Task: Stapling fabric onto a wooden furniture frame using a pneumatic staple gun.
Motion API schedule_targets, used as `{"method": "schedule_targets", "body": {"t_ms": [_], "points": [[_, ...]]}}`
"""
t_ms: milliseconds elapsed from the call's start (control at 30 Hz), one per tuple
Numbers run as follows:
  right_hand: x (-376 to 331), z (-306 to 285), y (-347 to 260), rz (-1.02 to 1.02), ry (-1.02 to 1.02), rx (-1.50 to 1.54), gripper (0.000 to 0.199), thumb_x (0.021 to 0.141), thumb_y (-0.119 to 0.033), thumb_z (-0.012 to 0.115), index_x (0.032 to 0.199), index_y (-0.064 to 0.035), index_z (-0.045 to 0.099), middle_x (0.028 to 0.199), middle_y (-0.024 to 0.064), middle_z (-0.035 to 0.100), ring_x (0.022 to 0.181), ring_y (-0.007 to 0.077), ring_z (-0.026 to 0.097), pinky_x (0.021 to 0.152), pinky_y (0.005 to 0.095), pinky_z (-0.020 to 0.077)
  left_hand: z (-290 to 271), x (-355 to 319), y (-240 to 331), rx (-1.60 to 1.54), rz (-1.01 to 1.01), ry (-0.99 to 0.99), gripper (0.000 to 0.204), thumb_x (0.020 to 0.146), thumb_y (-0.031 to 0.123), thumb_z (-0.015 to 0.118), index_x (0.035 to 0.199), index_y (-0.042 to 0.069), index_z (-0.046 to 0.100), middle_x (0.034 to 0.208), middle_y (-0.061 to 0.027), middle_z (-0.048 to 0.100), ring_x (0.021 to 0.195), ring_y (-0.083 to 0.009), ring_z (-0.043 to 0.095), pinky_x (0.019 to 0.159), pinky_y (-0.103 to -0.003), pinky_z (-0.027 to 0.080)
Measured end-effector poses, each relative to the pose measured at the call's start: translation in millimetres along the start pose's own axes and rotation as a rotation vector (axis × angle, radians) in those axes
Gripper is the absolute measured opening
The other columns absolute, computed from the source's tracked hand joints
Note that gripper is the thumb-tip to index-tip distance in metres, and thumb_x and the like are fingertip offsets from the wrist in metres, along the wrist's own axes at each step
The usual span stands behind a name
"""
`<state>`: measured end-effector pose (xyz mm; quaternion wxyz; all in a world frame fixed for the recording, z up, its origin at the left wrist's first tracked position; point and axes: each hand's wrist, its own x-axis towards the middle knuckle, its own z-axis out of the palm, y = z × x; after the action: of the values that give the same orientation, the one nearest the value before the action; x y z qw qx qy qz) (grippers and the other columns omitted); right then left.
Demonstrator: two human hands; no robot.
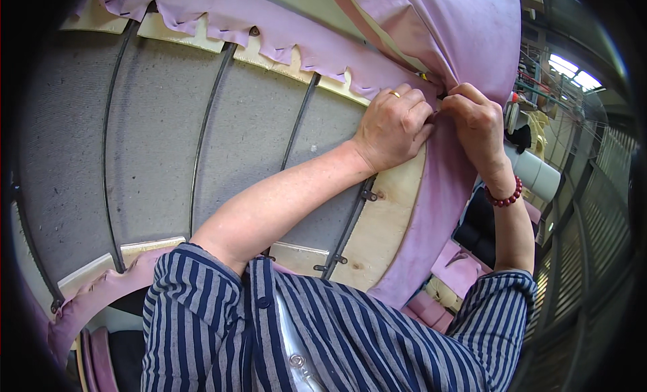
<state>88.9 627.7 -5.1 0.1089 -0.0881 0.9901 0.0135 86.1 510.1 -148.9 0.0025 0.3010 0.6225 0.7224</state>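
Observation:
My left hand point(396, 127), with a ring on it, is closed at the corner of an upholstered furniture frame, its fingertips pinching the pink leather cover point(453, 153). Close beside it, my right hand point(476, 115) also grips the leather with bent fingers, just below a gathered fold. The fingertips of both hands nearly meet, and the bit of leather between them is partly hidden. Beneath my left wrist lies a bare wooden rail point(385, 220). The pink leather edge point(263, 31) along the far rail is fastened down in scalloped notches.
Grey backing cloth point(155, 132) spans the frame under several dark spring bars point(205, 122). Metal clips point(368, 191) hold one bar near the wooden rail. A large pink leather panel point(465, 35) rises at the far right. Pink pieces point(431, 311) and a white roll point(536, 175) lie beyond the right edge.

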Motion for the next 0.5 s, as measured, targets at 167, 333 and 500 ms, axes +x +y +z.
{"method": "schedule_targets", "body": {"t_ms": [167,333,500], "points": [[-1,3,0,0.020,0.040,0.005,0.012,0.070,0.004,0.066,0.076,-0.0058,0.065,0.080,0.0063,0.063,0.068,0.0265,0.065,0.059,0.0350,0.0522,3,0,16,-0.046,-0.170,0.022,0.020,0.070,0.018,0.076,0.080,0.006,0.063,0.080,-0.0067,0.060,0.080,-0.0264,0.057,0.071,-0.039,0.044],[-1,4,-4,0.078,0.094,0.104,0.014,0.069,0.006,0.068,0.078,-0.0043,0.067,0.081,0.0079,0.064,0.069,0.0246,0.066,0.061,0.0319,0.0531,9,-1,21,-0.055,-0.304,0.067,0.020,0.071,0.019,0.076,0.077,0.005,0.062,0.078,-0.0082,0.060,0.080,-0.0278,0.057,0.073,-0.040,0.043],[-2,3,-6,0.081,0.142,0.130,0.014,0.069,0.007,0.069,0.079,-0.0029,0.067,0.081,0.0086,0.065,0.069,0.0237,0.067,0.061,0.0307,0.0534,11,-5,21,-0.159,-0.283,0.123,0.018,0.075,0.014,0.073,0.073,0.005,0.058,0.073,-0.0098,0.058,0.078,-0.0294,0.056,0.072,-0.041,0.042]]}}
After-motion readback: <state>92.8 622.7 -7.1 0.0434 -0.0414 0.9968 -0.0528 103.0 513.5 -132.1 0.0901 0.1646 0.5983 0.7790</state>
